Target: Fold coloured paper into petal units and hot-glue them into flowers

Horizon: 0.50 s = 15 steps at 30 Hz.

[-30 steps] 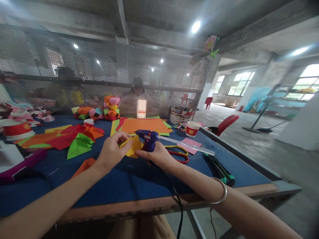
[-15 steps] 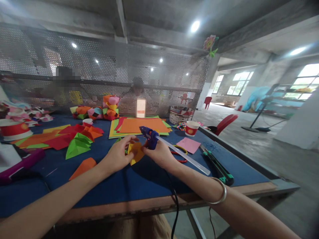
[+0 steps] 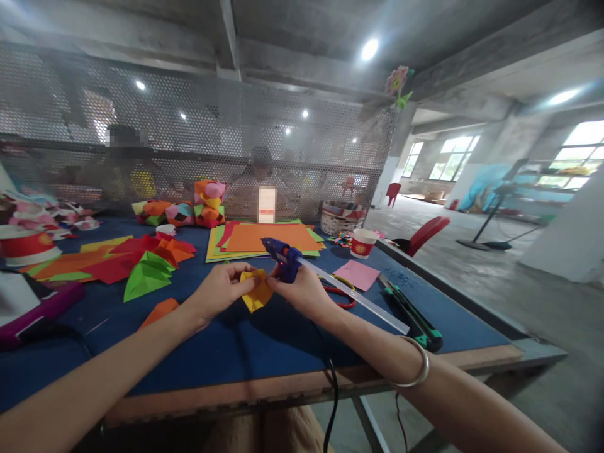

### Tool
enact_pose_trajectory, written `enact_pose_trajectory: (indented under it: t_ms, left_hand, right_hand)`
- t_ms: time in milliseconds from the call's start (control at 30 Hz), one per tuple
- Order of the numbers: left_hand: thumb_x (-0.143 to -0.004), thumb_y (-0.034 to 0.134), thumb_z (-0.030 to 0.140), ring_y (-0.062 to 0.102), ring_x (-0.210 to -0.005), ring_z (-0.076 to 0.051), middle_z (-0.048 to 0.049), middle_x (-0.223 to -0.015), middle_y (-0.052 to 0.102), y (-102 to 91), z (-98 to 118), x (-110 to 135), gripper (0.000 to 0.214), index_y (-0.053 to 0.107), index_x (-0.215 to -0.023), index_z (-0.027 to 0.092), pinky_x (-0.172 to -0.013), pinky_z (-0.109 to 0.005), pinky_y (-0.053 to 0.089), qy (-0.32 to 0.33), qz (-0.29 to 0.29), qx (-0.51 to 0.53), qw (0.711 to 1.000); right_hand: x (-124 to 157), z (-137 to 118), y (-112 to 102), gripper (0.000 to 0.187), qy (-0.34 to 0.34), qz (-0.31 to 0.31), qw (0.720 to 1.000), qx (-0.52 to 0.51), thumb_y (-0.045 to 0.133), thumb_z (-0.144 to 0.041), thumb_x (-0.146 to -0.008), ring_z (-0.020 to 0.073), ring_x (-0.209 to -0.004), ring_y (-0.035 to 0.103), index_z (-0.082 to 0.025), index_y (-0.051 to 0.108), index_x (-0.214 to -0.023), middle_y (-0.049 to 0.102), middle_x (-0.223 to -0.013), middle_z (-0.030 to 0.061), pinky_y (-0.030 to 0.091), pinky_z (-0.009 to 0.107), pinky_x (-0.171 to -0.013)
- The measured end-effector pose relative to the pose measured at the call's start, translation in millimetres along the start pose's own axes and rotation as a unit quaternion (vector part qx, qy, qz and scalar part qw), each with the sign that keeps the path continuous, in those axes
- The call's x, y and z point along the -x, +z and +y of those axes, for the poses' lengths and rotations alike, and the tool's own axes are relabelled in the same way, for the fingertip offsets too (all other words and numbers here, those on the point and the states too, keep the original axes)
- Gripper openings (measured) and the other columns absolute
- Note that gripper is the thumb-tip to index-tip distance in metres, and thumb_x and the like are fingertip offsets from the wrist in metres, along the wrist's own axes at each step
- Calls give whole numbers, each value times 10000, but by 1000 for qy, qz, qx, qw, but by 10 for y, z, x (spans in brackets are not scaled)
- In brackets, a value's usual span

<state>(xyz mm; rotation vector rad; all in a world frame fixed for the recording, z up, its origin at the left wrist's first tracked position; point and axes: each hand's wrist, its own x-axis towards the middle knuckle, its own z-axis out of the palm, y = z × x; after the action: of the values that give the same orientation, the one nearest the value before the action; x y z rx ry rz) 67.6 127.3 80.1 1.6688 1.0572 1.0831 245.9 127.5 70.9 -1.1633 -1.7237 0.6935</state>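
Note:
A small folded piece of yellow paper (image 3: 256,297) is pinched between the thumb and fingers of my left hand (image 3: 221,290). Gripped in my right hand (image 3: 304,294) is a blue hot glue gun (image 3: 285,257), its nozzle pointing away to the upper left. A long clear glue stick (image 3: 363,301) sticks out of its back, over my forearm. My right thumb and fingertip also touch the right edge of the yellow paper. Beneath the glue stick lie scissors (image 3: 340,301) with red and yellow handles, partly hidden.
Stacked coloured paper (image 3: 274,238) lies behind my hands. Folded paper pieces (image 3: 148,277) spread at left, near a purple tool (image 3: 47,311). A pink sheet (image 3: 357,275), a paper cup (image 3: 363,244) and a green-black cutter (image 3: 413,313) lie right. A black cord (image 3: 335,384) hangs over the table edge.
The yellow paper has turned slightly in my fingers, and my left fingers have closed in on it. The glue gun has shifted a little, with its stick's end moving right.

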Motion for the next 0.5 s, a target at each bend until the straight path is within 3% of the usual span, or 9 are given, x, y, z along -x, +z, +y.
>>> enact_pose_trajectory:
  t_ms: [167,300,500]
  left_hand:
    - [-601,732,437,696,-701,-225,-28,-696,754,-23,-17,-11,256,707,-693,200,-676,-312,538,-15,13,6,1000]
    - [-582,749,423,663,-619,-204,-20,-637,732,-63,-72,-43,238,671,-610,199,-626,-302,513,-10,47,1,999]
    - [-582,774,373,652,-577,-187,-17,-617,721,-153,-132,-92,218,697,-642,178,-563,-275,484,-40,113,20,993]
  right_hand:
    - [-3,21,0,103,12,-7,1000,-12,657,-290,-761,160,-653,564,-223,579,-769,557,-655,-14,423,255,-572]
    - [-7,80,16,242,36,-21,998,-38,696,-432,-797,128,-518,505,-223,574,-795,534,-607,-32,391,256,-508]
    - [-6,150,8,378,29,-17,999,-19,592,-594,-886,146,-474,483,-218,629,-898,526,-572,-17,392,288,-485]
